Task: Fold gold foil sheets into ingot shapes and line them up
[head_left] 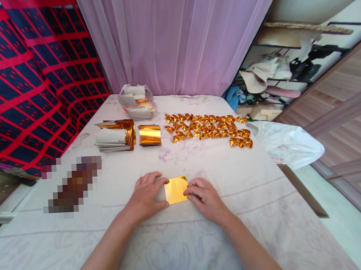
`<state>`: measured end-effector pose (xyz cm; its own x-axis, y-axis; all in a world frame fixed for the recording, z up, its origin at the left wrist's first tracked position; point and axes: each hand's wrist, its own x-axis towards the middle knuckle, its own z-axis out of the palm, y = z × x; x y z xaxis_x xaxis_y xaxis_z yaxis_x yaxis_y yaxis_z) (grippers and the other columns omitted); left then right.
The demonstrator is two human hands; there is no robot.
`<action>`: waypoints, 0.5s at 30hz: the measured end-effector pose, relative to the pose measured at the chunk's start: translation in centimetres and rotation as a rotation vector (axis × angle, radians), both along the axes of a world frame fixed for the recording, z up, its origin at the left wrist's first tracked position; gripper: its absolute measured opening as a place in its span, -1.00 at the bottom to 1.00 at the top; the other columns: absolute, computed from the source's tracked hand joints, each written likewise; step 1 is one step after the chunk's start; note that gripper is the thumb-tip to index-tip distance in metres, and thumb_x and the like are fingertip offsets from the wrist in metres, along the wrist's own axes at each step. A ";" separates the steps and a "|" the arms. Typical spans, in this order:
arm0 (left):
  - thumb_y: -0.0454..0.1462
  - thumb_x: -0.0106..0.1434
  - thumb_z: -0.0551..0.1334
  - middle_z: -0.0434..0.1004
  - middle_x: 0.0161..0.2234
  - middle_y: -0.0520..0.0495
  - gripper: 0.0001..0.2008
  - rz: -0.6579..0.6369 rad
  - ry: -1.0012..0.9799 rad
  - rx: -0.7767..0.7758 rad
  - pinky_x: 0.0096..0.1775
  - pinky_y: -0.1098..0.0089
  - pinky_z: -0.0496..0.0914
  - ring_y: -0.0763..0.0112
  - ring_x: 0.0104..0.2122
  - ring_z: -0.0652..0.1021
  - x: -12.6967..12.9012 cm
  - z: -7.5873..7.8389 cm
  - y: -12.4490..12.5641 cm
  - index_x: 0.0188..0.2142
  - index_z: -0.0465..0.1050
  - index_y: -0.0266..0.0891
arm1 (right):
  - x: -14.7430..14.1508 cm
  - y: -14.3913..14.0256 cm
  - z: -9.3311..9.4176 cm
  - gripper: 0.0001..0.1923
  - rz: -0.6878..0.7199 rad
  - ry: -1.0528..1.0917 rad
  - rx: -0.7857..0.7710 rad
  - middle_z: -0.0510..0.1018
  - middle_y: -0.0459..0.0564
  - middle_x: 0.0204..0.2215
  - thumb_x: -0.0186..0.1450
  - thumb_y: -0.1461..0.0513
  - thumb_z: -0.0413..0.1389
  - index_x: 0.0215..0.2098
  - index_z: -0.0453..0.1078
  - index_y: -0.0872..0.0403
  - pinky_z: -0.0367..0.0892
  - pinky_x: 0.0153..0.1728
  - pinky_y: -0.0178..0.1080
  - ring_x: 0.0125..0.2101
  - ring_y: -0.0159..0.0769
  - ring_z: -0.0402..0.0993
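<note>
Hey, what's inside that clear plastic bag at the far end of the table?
The clear plastic bag holds pale folded paper sheets on top and gold foil showing lower down. How much lies deeper cannot be seen through the crumpled plastic. Both hands press a gold foil sheet nearer.

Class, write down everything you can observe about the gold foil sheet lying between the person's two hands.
The gold foil sheet is a small, roughly square piece of shiny metallic paper, bright gold and reflective. It lies flat on the pale patterned tablecloth near the table's front edge. The left hand presses its left edge, where a grey-white strip shows, perhaps a folded-over back. The right hand touches its right edge with the fingertips.
</note>
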<state>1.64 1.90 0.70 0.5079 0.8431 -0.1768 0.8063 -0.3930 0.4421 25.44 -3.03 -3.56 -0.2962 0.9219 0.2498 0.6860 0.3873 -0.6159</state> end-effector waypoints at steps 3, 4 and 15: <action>-0.13 0.02 0.37 0.30 0.14 -0.09 -0.45 0.013 -0.020 0.031 0.13 0.04 0.14 0.05 0.16 0.29 0.4 -0.1 -0.3 0.04 0.39 0.01 | -0.2 -0.1 0.1 -0.77 -0.014 0.001 0.003 0.48 -0.04 -0.26 0.23 0.39 0.09 -0.27 0.50 -0.02 0.29 -0.18 -0.17 -0.21 -0.26 0.39; -0.10 0.04 0.37 0.32 0.11 -0.10 -0.48 0.033 -0.025 0.056 0.12 0.04 0.15 0.05 0.14 0.30 0.7 -0.1 -0.5 0.02 0.40 -0.02 | -0.3 -0.1 0.2 -0.77 -0.023 0.003 0.002 0.48 -0.04 -0.26 0.23 0.39 0.09 -0.27 0.50 -0.02 0.29 -0.18 -0.17 -0.21 -0.26 0.39; -0.10 0.02 0.40 0.35 0.06 -0.14 -0.49 0.108 0.015 0.161 0.10 0.09 0.15 0.05 0.09 0.32 2.1 -0.5 -1.2 -0.03 0.40 -0.12 | -0.5 -0.3 0.4 -0.80 -0.038 -0.024 0.010 0.48 -0.03 -0.27 0.24 0.38 0.09 -0.28 0.48 0.00 0.26 -0.18 -0.17 -0.22 -0.25 0.39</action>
